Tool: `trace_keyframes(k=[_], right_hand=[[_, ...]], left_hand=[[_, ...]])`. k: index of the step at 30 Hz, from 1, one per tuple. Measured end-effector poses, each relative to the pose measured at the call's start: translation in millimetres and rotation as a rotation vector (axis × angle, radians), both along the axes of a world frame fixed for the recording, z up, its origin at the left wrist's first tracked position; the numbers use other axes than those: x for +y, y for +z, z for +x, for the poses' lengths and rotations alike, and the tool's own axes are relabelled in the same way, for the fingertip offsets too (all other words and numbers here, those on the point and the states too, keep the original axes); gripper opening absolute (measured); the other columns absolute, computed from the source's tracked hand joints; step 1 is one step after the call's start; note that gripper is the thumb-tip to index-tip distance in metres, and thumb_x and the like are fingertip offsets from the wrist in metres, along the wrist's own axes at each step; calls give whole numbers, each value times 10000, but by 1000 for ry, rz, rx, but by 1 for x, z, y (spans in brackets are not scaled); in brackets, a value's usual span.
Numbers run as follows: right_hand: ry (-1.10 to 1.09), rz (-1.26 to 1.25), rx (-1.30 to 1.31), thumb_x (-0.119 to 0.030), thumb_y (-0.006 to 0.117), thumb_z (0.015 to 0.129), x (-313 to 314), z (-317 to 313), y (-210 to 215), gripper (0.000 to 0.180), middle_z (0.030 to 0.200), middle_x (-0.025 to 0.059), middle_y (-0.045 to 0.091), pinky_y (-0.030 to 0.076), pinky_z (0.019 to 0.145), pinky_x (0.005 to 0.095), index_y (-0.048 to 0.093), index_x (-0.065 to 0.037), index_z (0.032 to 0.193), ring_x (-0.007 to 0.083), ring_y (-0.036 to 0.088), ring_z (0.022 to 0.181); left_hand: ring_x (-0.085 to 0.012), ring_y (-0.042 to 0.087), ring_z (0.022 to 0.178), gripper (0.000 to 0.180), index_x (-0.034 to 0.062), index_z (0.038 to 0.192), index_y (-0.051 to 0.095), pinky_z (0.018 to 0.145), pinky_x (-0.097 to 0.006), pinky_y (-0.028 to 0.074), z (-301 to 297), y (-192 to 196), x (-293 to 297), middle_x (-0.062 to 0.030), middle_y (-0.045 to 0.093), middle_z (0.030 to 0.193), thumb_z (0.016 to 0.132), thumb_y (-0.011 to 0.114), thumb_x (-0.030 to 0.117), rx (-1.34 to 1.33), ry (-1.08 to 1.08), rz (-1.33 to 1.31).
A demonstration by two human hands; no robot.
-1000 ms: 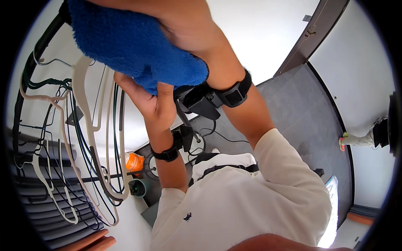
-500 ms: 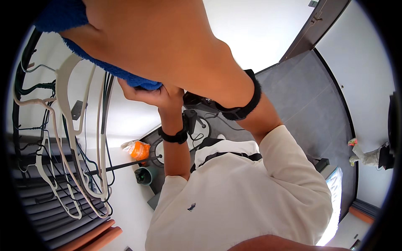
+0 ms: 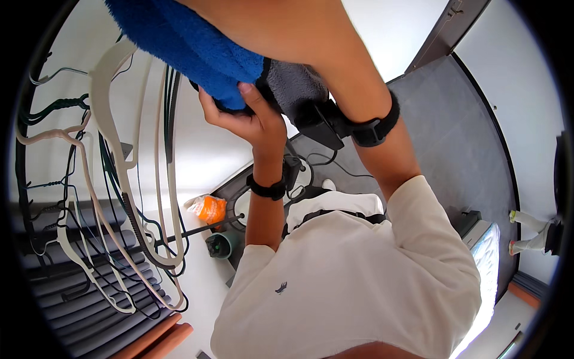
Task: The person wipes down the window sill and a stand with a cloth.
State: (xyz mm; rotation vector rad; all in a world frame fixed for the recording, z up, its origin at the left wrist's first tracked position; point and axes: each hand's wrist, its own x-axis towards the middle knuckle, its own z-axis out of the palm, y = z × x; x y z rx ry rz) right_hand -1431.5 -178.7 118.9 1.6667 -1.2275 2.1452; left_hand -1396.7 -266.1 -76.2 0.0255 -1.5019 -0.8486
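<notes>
Left hand [image 3: 260, 122] grips blue plush cloth [image 3: 197, 45]

Slim white and dark hangers [image 3: 106, 90], hanging in a row. Cloth at their upper right, lower edge pinched in that hand. Right hand [image 3: 257, 24] mostly cut off; grip cannot be told. Right of hangers: white-and-orange plastic bag [image 3: 208, 209], contents unclear; round green bin [image 3: 228, 244], dark contents [image 3: 215, 246].

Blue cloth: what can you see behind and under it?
Under the lower edge of the blue cloth is the left hand, its thumb on the near face. A white hanger runs up to the cloth's left edge. Whatever lies directly behind, including other fingertips, is covered.
</notes>
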Motion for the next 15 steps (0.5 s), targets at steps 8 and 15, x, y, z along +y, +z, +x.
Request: trace_keyframes(k=[8,15], right_hand=[[-858,132,251,-43,648,834,0,20,-14,324,664,175,622,512,600,341,423,46,1048,310,645,572],[-498,-151,26,-42,539,920,-8,35,-33,372,880,133,640,507,635,304,444,-20,1279,187,632,694]], left_hand=[[-310,401,1296,611,-51,1432,149,1094,-402,298,-4,-5,-23,-247,294,1422,1009,485,235,-212,-575,141],[-270,477,1106,449,-56,1260,339,1001,-353,336,-12,-7,-29,-177,407,1214,939,443,241,-172,-458,-158]])
